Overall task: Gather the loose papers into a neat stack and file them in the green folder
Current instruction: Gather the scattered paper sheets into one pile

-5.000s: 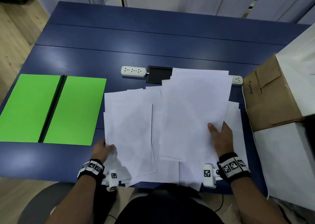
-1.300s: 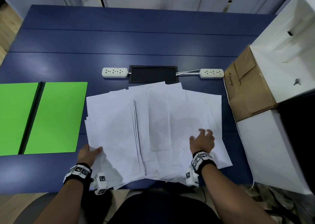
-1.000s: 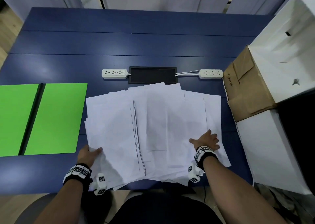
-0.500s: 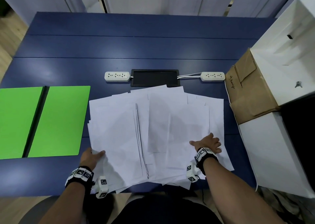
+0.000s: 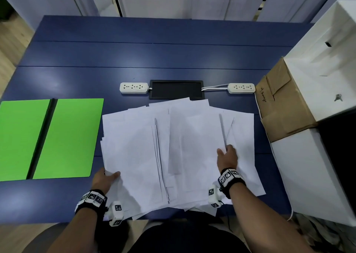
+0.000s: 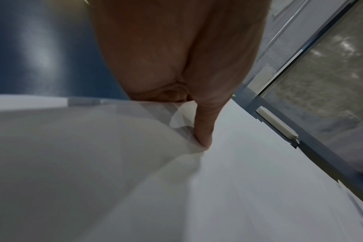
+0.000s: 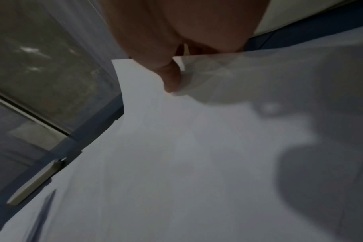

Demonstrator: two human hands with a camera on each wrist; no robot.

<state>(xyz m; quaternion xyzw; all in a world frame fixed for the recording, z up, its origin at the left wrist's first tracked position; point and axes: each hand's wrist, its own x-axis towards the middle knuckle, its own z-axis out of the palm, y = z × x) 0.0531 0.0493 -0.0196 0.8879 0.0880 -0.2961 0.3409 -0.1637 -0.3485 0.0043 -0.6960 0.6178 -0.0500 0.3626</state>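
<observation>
Several loose white papers (image 5: pixel 179 148) lie fanned over the middle of the blue table. At the far left, the green folder (image 5: pixel 67 137) is spread open and flat. My left hand (image 5: pixel 105 177) grips the near left edge of the left pile, thumb (image 6: pixel 203 131) on top and fingers underneath. My right hand (image 5: pixel 227 155) pinches the right edge of an upper sheet (image 7: pixel 197 147) under its thumb (image 7: pixel 172 78). That edge stands slightly raised off the sheets below.
Two white power strips (image 5: pixel 133 88) (image 5: pixel 241 88) flank a black cable hatch (image 5: pixel 176 89) just behind the papers. A brown cardboard box (image 5: pixel 283 108) and white boxes (image 5: pixel 308 175) crowd the right side. Some papers overhang the table's near edge (image 5: pixel 57 212).
My right hand has moved up from the lower right of the spread and now pinches a sheet's edge, lifting it. My left hand keeps its grip on the left pile.
</observation>
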